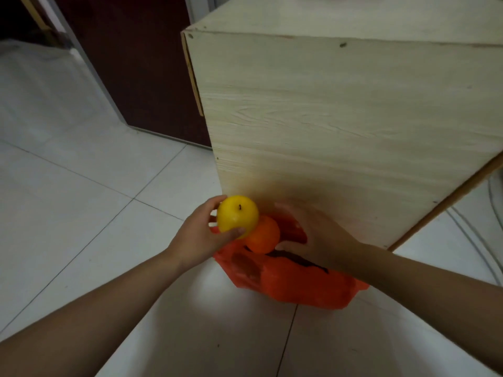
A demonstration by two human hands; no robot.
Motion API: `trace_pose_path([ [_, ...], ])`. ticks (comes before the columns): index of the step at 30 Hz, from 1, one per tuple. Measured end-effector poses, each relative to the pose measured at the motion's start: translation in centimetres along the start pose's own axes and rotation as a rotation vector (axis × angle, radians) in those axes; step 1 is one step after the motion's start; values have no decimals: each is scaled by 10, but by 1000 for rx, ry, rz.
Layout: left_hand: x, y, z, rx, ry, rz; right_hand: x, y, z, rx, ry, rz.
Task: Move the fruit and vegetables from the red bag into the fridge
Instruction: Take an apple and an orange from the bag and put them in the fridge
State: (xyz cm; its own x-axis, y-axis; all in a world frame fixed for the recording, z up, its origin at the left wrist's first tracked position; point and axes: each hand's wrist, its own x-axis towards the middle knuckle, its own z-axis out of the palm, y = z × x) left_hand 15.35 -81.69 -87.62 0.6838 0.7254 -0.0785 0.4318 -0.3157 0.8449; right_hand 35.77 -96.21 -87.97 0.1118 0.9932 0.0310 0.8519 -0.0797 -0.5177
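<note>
A red plastic bag point(294, 281) lies on the tiled floor against the foot of a pale wooden cabinet. My left hand point(197, 235) grips a round yellow fruit point(237, 216) with a dark stem, lifted just above the bag's mouth. Right behind it, my right hand point(315, 238) holds an orange point(262, 235), thumb under it and fingers curled over the bag's opening. The two fruits touch. What else is inside the bag is hidden. No fridge is in view.
The tall light-wood cabinet point(340, 126) fills the upper right. A dark brown door point(130, 63) with a metal frame stands behind it on the left. White floor tiles point(81, 202) spread to the left and front. Cables point(473, 235) run along the floor at the right.
</note>
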Motion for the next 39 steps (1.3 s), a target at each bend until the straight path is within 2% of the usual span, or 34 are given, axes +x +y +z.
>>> trace_pose_path([
  [7, -7, -19, -2, 122, -3, -19, 12, -5, 21, -103, -11, -8],
  [22, -9, -18, 3, 75, -15, -85, 25, -9, 46, -273, -105, -7],
  [29, -11, -18, 2, 102, 6, -73, 12, -3, 44, -317, -34, -77],
  [39, 6, -9, 3, 5, 31, -100, -6, -9, 0, -130, 145, -156],
])
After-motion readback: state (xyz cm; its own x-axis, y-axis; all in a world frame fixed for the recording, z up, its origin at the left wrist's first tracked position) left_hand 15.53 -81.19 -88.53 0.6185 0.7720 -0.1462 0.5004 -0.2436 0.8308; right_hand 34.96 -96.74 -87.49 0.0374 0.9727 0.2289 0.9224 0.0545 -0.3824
